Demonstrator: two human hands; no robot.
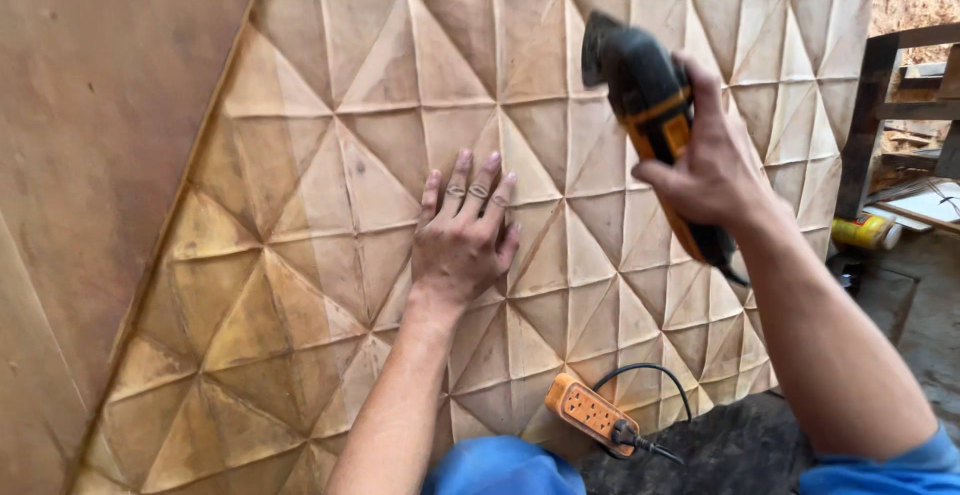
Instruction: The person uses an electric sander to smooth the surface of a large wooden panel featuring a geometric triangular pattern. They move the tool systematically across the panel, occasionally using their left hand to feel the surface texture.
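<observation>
The carved wooden panel (330, 255) is cut all over into triangular facets; the facets at lower left look darker and the upper ones paler, though how much sanding remains cannot be told. The left hand (462, 245) is laid flat on it, fingers (470, 185) straight and close together. The black-and-orange oscillating power tool (650, 115) is gripped in the right hand (712, 160), fingers wrapped round its body, its head near the panel. An orange power strip (590, 413) lies below.

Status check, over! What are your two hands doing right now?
Left hand flat on carved wooden panel. Right hand grips black-and-orange power tool, head raised off the wood. Orange power strip and cord below, over.
</observation>
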